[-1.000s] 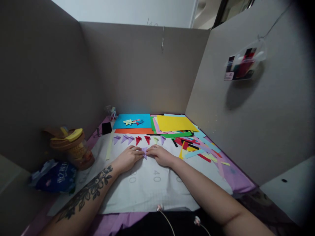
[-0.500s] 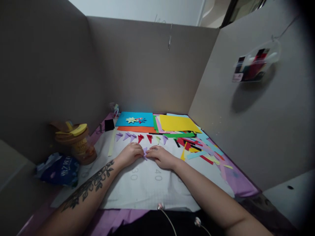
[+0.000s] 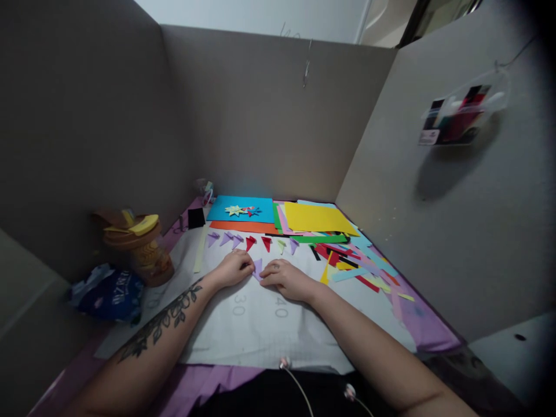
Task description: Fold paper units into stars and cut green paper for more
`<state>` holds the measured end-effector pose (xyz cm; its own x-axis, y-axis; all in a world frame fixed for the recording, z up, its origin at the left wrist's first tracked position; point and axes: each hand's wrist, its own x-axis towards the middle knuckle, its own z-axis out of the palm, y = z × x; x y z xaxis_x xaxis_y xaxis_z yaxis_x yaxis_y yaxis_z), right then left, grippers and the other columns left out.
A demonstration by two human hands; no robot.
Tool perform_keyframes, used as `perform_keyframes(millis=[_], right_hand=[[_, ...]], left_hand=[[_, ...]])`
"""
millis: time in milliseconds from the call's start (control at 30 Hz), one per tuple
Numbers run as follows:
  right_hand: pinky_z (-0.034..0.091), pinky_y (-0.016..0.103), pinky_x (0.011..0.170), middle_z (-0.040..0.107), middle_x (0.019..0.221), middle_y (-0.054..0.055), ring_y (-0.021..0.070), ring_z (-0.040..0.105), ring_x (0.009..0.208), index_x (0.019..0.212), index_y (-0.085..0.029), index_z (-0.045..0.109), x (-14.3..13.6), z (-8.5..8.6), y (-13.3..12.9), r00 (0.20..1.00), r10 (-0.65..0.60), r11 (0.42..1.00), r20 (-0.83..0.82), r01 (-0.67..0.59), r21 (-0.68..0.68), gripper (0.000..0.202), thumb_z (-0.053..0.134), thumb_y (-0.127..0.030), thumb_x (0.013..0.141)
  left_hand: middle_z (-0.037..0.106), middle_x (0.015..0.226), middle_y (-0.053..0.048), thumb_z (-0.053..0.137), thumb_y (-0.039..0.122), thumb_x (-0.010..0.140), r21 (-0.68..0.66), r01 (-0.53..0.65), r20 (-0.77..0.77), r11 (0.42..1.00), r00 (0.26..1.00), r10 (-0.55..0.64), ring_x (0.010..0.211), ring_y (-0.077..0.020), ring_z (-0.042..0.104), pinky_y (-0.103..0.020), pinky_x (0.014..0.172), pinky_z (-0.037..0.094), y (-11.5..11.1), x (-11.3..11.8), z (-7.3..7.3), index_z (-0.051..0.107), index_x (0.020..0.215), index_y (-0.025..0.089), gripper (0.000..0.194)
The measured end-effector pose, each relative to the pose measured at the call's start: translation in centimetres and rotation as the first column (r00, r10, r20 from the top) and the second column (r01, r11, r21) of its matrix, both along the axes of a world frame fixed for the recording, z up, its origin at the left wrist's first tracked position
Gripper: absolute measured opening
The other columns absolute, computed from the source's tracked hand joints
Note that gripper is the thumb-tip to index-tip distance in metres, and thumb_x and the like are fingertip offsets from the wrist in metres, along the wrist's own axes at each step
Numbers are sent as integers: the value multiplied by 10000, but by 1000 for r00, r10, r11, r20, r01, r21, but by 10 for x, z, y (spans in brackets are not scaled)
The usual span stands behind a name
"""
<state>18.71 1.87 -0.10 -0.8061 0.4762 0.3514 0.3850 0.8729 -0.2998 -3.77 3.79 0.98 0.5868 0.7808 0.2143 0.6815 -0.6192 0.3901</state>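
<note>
2 forearms point(image 3: 169, 321) angled inward, L hand point(image 3: 237, 268) & R hand point(image 3: 284, 280) w/ fingertips pinching purple ppr point(image 3: 258, 269) btwn.

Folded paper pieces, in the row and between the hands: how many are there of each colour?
Purple pointed folded-paper pieces in the row: 4
Purple folded-paper piece between left hand and right hand: 1
Red pointed folded-paper pieces: 2
Pale green pointed folded-paper piece: 1
Total: 8

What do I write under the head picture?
Left hand and right hand at a purple paper piece, coloured strips nearby.
</note>
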Motion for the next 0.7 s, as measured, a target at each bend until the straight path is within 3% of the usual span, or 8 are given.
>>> perform_keyframes(millis=[467,700], right_hand=[[403,359,898,668,1041,49,177,559,972,1061,-237,638,-1,4,-4,1000,-27,994,-6,26,-108,330,484,-76,818],[399,361,899,671,1077,34,178,563,980,1092,-252,636,-1,0,-1,1000,12,997,-15,-13,-72,355,478,-82,822]], left_hand=[[650,805,-68,481,268,799,69,-139,-63,988,988,144,777,-190,541,-305,747,392,-2,16,-1,657,744,166,210],[659,795,-64,488,249,786,78,-143,-44,987,988,146,760,-188,548,-305,751,393,-2,17,-1,662,734,168,199]])
